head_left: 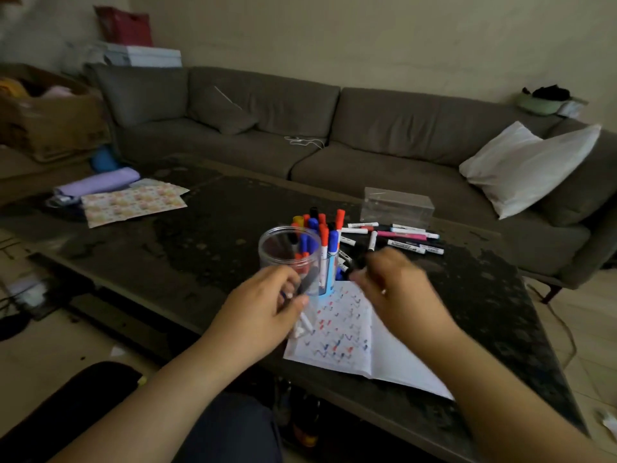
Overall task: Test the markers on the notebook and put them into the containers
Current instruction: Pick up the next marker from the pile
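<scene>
Stock as I read it from my remote feed. Worktop (pixel 207 228): one, dark and mottled. Notebook (pixel 337 332): one, lying open near the front edge, its left page covered in rows of red, blue and dark test squiggles. Containers, three: one clear round jar (pixel 287 248), lifted and tilted with its mouth towards me, a few markers visible inside; one blue cup (pixel 329 279) standing just behind the notebook, packed with upright markers, caps red, blue, orange and black, too crowded for me to count; one clear rectangular box (pixel 397 207) further back. Loose markers (pixel 404 237): one scattered heap between cup and box, roughly a dozen, mostly white barrels with one pink; exact number not readable. Left hand (pixel 263 305): one, fingers curled round the lower wall of the clear jar, holding it up. Right hand (pixel 397 289): one, blurred, fingers bunched in a pinch on a dark-capped marker (pixel 350 267) just beside the cup. Sundries: one grey sofa (pixel 300 128) behind, one white pillow (pixel 527 165) on it, one patterned sheet (pixel 133 203) at the worktop's far left.
</scene>
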